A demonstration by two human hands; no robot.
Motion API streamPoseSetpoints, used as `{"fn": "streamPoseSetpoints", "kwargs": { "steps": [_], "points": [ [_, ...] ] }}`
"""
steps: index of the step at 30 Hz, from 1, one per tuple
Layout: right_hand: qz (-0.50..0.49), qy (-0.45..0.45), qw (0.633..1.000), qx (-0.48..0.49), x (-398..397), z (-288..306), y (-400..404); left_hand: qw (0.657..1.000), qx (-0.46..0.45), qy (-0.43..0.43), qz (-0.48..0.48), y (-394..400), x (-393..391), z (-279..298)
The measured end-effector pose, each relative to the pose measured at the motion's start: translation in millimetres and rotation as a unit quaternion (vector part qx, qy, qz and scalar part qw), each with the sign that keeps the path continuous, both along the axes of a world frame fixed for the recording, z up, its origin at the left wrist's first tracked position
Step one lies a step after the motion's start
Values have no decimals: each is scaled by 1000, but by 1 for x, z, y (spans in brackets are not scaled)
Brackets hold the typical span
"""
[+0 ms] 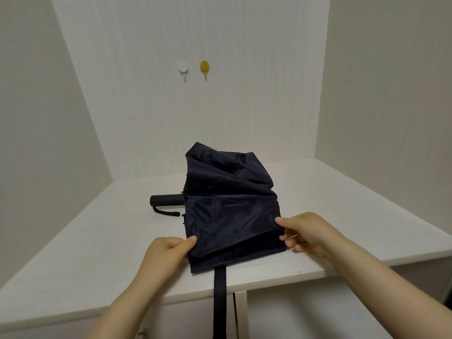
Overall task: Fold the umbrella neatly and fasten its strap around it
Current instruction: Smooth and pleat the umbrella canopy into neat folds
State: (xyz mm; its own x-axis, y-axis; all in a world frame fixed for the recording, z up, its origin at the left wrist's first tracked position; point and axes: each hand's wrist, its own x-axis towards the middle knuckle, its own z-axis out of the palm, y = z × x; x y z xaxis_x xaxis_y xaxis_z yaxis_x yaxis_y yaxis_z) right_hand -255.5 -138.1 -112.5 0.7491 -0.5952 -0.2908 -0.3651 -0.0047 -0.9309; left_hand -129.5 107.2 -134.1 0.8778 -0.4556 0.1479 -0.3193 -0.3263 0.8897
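Observation:
A dark navy collapsed umbrella (227,204) lies on the white table (97,241), its loose canopy spread in crumpled panels. Its black handle (166,199) points left, with a short wrist loop (166,212) beside it. The umbrella's dark strap (219,302) hangs from the near canopy edge over the table's front edge. My left hand (168,250) pinches the near left corner of the canopy fabric. My right hand (305,232) pinches the near right edge of the same panel.
The table sits in a white alcove with walls at the back and on both sides. Two wall hooks, a white hook (183,69) and a yellow hook (204,68), hang on the back wall. Cabinet fronts (293,314) show below the table edge.

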Motion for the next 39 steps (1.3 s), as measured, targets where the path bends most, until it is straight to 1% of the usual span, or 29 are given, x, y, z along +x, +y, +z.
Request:
{"fn": "streamPoseSetpoints", "kwargs": {
  "steps": [4,8,14,17,22,24,26,28,30,32,35,37,39],
  "points": [
    [27,35,995,-95,-2,-1,0,999,33,-26,20,-3,2,-2],
    [42,82,973,-211,0,-5,1,997,44,-37,41,-4,2,-4],
    [32,100,951,-289,3,-10,3,993,91,-61,55,-2,3,-8],
    [30,111,935,-335,4,-14,8,983,146,-95,63,-1,1,-10],
    [36,131,887,-441,-1,-16,20,956,208,-195,71,-1,-4,-13],
    [41,119,865,-485,-2,-16,22,941,222,-247,70,0,-4,-15],
    [65,70,837,-539,-2,-20,21,929,221,-291,51,-1,-1,-16],
    [115,-14,792,-600,-2,-27,18,920,212,-329,6,-1,2,-17],
    [165,-61,752,-635,1,-33,14,900,219,-375,-51,-2,6,-19],
    [216,-46,753,-620,3,-33,12,891,218,-382,-109,-3,9,-19],
    [265,20,765,-587,1,-29,8,893,235,-335,-187,-5,13,-20],
    [269,44,768,-580,0,-27,4,900,252,-291,-203,-5,15,-21],
    [267,58,781,-561,-3,-26,0,907,255,-263,-209,-4,17,-22]
  ]
}}
